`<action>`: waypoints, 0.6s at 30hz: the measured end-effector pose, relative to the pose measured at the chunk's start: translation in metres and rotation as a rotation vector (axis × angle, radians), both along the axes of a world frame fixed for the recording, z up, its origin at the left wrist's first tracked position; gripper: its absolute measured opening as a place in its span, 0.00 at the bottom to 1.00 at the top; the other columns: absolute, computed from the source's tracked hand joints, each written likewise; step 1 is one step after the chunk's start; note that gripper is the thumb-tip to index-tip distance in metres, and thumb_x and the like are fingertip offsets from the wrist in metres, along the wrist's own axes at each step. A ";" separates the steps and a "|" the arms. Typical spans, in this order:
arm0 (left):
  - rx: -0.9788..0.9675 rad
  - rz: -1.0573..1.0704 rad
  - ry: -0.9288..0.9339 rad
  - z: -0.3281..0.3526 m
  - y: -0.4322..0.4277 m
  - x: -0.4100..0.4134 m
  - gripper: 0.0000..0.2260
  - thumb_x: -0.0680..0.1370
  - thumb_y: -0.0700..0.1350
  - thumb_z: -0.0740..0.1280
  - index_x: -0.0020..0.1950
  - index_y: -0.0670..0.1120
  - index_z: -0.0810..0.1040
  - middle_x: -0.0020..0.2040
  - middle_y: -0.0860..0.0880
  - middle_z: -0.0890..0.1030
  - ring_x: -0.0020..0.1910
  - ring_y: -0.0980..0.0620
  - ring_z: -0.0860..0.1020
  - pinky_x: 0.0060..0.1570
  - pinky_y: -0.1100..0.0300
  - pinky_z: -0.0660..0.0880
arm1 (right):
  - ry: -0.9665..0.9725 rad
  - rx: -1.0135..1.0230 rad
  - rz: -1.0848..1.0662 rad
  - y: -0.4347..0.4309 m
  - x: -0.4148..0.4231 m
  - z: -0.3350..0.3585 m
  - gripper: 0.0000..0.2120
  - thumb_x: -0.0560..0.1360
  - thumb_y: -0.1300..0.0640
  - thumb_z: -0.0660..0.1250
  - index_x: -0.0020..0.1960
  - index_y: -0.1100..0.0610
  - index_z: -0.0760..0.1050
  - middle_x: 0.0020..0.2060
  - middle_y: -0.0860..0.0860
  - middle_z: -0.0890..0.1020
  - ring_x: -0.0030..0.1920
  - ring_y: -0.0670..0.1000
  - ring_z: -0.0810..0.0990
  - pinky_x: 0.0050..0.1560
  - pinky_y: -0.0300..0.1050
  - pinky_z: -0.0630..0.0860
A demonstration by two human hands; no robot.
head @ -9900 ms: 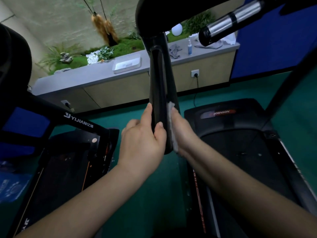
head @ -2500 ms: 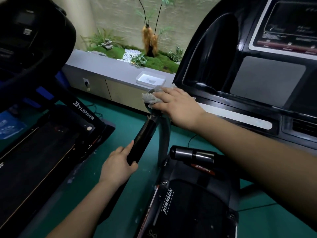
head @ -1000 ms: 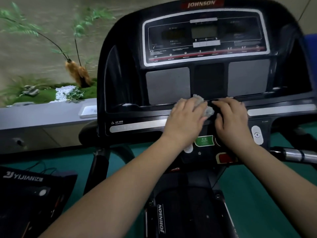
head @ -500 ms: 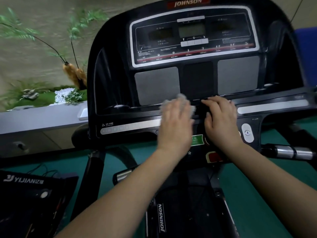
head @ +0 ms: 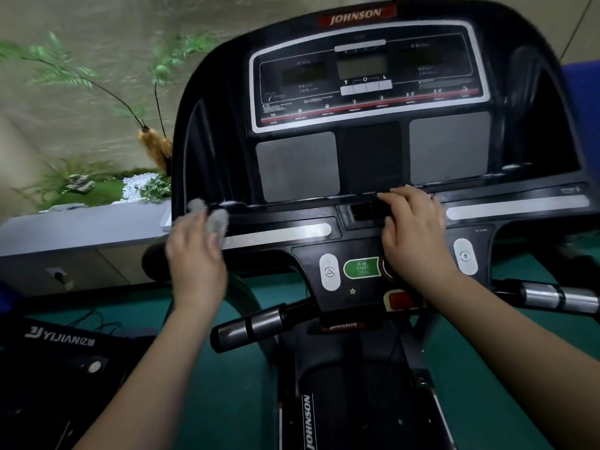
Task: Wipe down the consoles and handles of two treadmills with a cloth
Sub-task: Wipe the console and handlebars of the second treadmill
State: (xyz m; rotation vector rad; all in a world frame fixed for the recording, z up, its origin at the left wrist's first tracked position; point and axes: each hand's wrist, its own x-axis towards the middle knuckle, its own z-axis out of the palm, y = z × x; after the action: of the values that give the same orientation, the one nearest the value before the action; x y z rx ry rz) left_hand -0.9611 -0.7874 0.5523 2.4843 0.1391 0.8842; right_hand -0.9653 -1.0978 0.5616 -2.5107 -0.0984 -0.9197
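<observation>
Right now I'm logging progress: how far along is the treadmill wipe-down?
Done: nothing visibly marks a wiped surface. In hand: the left hand presses the grey cloth on the left end of the Johnson console; the right hand rests at its centre. Left: its silver-banded handles and the Yijian treadmill are untouched now.

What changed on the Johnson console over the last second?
The left hand slid the grey cloth leftward along the ledge, from the console's centre to its left edge. The right hand stayed resting at the centre, above the green start button.
</observation>
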 end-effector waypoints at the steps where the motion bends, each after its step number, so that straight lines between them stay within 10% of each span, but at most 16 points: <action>1: -0.066 0.066 -0.009 0.001 0.007 0.001 0.20 0.82 0.44 0.56 0.74 0.44 0.65 0.67 0.40 0.68 0.67 0.40 0.64 0.68 0.50 0.60 | 0.007 0.004 -0.008 0.002 0.000 0.002 0.19 0.72 0.64 0.62 0.62 0.58 0.75 0.60 0.57 0.74 0.64 0.58 0.70 0.72 0.65 0.53; 18: 0.072 -0.016 -0.005 0.079 0.049 0.139 0.21 0.81 0.46 0.56 0.71 0.37 0.62 0.63 0.31 0.67 0.60 0.32 0.68 0.61 0.44 0.66 | -0.067 -0.148 0.051 0.031 0.018 0.011 0.13 0.72 0.51 0.61 0.52 0.56 0.77 0.49 0.53 0.77 0.49 0.56 0.74 0.55 0.51 0.66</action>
State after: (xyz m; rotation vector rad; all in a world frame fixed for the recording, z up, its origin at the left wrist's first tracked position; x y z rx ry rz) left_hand -0.8218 -0.7388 0.6316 2.5461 0.0870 0.9043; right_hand -0.9472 -1.0664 0.5731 -2.5984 -0.2595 -1.0099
